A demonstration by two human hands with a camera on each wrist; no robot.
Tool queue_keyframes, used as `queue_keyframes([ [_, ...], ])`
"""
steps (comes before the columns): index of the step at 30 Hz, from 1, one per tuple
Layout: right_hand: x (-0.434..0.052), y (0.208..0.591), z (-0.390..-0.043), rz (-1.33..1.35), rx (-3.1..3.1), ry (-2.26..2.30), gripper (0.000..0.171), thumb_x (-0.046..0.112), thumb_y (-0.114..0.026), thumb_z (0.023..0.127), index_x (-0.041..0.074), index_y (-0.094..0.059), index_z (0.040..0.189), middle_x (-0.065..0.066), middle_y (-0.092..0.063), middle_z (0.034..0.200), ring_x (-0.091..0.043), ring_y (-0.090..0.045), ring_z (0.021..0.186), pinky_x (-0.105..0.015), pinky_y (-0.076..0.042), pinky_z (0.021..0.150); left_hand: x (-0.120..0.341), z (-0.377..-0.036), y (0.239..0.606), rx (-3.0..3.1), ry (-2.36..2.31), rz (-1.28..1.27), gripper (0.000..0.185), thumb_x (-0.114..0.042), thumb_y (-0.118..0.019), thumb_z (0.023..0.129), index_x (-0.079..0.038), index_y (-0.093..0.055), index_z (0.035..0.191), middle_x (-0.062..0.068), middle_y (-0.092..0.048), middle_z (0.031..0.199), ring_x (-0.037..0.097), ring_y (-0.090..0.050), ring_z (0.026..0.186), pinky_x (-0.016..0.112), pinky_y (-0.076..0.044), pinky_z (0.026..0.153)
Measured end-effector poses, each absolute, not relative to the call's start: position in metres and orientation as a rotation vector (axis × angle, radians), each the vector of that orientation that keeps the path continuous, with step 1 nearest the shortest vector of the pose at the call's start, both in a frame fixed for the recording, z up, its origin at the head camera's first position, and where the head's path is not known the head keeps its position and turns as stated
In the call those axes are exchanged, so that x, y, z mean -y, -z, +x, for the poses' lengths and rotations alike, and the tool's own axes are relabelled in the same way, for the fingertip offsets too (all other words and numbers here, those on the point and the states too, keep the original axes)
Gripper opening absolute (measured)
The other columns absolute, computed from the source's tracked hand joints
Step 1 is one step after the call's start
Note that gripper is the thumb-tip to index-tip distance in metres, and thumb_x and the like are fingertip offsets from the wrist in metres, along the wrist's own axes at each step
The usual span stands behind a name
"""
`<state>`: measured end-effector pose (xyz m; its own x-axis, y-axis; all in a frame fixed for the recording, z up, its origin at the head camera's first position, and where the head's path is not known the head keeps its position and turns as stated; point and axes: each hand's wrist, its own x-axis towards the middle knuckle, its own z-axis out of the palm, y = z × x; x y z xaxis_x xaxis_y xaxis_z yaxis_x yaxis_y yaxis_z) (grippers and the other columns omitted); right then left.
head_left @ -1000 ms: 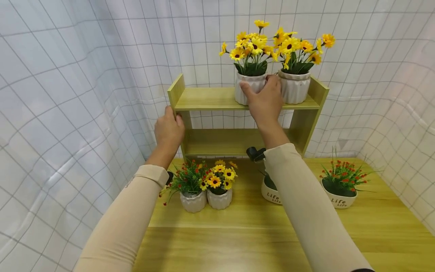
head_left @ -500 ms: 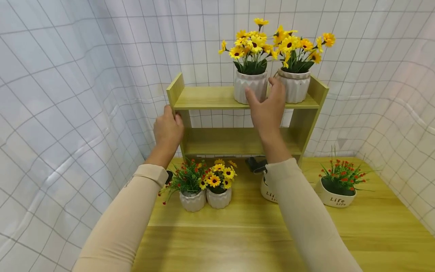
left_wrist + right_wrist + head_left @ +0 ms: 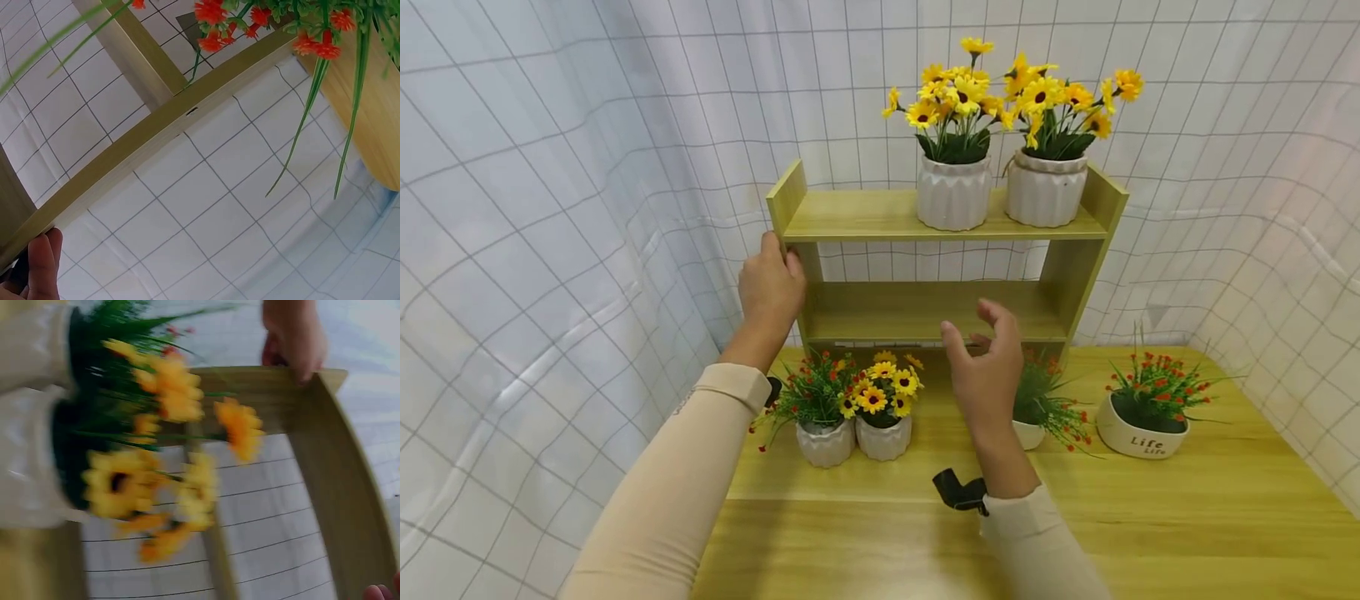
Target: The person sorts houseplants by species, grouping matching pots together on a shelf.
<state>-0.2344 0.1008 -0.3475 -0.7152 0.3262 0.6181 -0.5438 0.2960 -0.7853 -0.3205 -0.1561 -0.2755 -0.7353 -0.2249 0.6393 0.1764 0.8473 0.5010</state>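
Head view: the left arm, in a beige sleeve, reaches forward and up; the left hand (image 3: 771, 287) grips the left upright of the wooden shelf unit (image 3: 880, 218), fingers curled round its front edge just under the top board, and the left wrist view shows a fingertip (image 3: 44, 262) against that edge. The right arm extends over the table; the right hand (image 3: 985, 367) hangs in the air in front of the lower shelf, fingers loosely spread and slightly curved, holding nothing and touching nothing. It is nearest the low white bowl of green and red sprigs (image 3: 1037, 412) just behind it. The shelf unit stands at the back of a light wooden table (image 3: 925, 533); white sheeting with a dark grid (image 3: 550, 208) encloses the space at the back and both sides. Count: two shelf boards; two ribbed white pots of yellow flowers on the top board, left pot (image 3: 954, 193) and right pot (image 3: 1046, 190), side by side with a small gap; the lower board bare. On the table: two small ribbed pots touching, one with red flowers (image 3: 825, 442), one with yellow (image 3: 884, 435); two low bowls, the second lettered "Life" (image 3: 1138, 433), at the right. The right wrist view is blurred: yellow flowers and the shelf frame only.
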Motion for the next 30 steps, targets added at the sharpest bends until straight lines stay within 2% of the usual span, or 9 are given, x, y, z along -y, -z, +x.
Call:
queue_keyframes([
  [3,-0.096,0.374,-0.224,0.165,1.899,-1.547,0.054,0.035,-0.069,0.094,0.004,-0.052,0.134,-0.012,-0.052,0.132,-0.025,-0.052,0.114,-0.043,-0.045,0.094,0.156,-0.32,0.275,2.295,0.721,0.038,0.021,-0.017,-0.049,0.102,0.003,-0.052,0.108,0.033,-0.066,0.092,0.052,-0.065,0.085,0.059,-0.049,0.069],
  [8,-0.09,0.408,-0.211,0.06,1.988,-1.606,0.054,0.037,-0.07,0.093,0.005,-0.053,0.133,-0.009,-0.053,0.132,-0.026,-0.05,0.124,-0.045,-0.039,0.103,0.157,-0.318,0.276,2.312,0.732,0.052,0.021,-0.017,-0.049,0.102,0.003,-0.052,0.108,0.032,-0.065,0.093,0.051,-0.065,0.085,0.057,-0.049,0.069],
  [16,-0.075,0.449,-0.198,0.053,2.105,-1.604,0.047,0.024,-0.076,0.089,0.002,-0.058,0.127,-0.013,-0.058,0.125,-0.031,-0.053,0.118,-0.053,-0.043,0.096,0.158,-0.317,0.274,2.309,0.716,0.049,0.022,-0.018,-0.048,0.102,0.003,-0.051,0.108,0.032,-0.065,0.093,0.051,-0.064,0.085,0.059,-0.049,0.069],
  [25,-0.052,0.481,-0.196,0.005,2.245,-1.623,0.051,0.023,-0.075,0.087,-0.003,-0.055,0.127,-0.019,-0.054,0.122,-0.035,-0.053,0.113,-0.052,-0.045,0.093,0.155,-0.318,0.274,2.302,0.71,0.034,0.021,-0.017,-0.048,0.102,0.003,-0.052,0.107,0.032,-0.066,0.092,0.05,-0.065,0.084,0.058,-0.049,0.067],
  [30,-0.042,0.49,-0.196,-0.068,2.255,-1.747,0.054,0.025,-0.075,0.087,-0.003,-0.053,0.128,-0.019,-0.051,0.126,-0.037,-0.052,0.117,-0.052,-0.043,0.097,0.155,-0.318,0.274,2.304,0.707,0.03,0.021,-0.017,-0.048,0.103,0.003,-0.052,0.107,0.032,-0.066,0.091,0.05,-0.065,0.083,0.058,-0.049,0.067],
])
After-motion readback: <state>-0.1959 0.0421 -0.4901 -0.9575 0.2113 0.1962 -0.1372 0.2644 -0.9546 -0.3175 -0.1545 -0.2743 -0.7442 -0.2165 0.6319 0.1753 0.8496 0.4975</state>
